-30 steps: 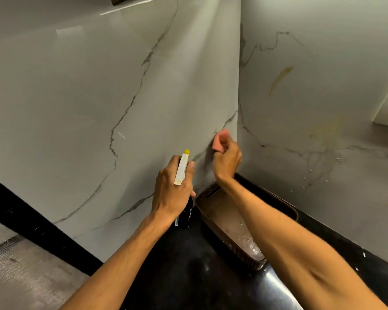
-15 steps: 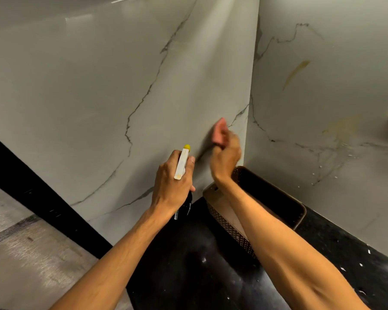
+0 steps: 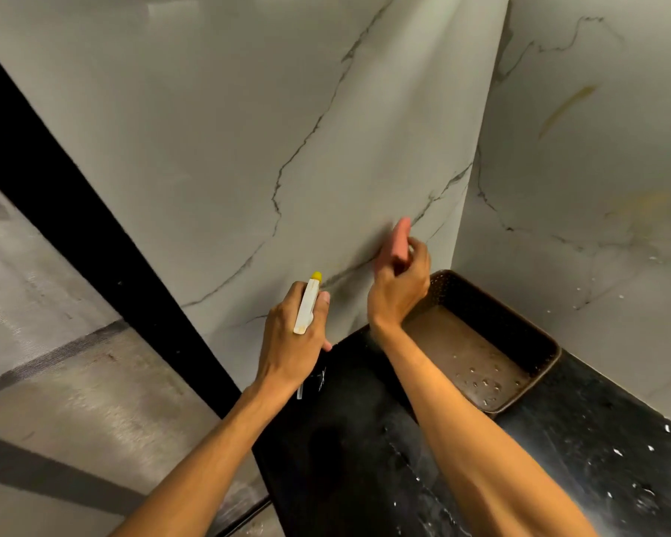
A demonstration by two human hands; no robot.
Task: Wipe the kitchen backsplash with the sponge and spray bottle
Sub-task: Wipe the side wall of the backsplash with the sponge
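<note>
- Gripping a pink sponge [image 3: 398, 238], the right hand [image 3: 398, 288] sits just right of the frame's centre, its fingers [image 3: 417, 251] curled round the sponge's lower end.
- The sponge stands almost on end against the left panel of the marble backsplash [image 3: 248, 149], beside a dark vein and close to the inner corner. It is blurred, so I cannot tell how much of its face touches the panel.
- The left hand [image 3: 291, 335] is just below and left of the right one, its fingers clenched round the neck of a spray bottle [image 3: 307, 304].
- The bottle's white head, with a yellow nozzle tip, points up toward the backsplash. Its dark body is mostly hidden beneath the hand.
- The two hands are near each other but apart.
- A black bench [image 3: 365, 439] fills the lower middle and lower right of the frame, speckled with pale droplets.
- A brown tray [image 3: 520, 335] with perforated walls stands on the bench in the corner, right of the right wrist, with drops of water on its floor.
- The right backsplash panel [image 3: 578, 188] carries a yellowish streak [image 3: 566, 110] in the upper right of the frame and a fainter yellow smear below it.
- A black strip [image 3: 74, 195] edges the left panel, and a grey floor [image 3: 55, 381] lies at the left of the frame.
</note>
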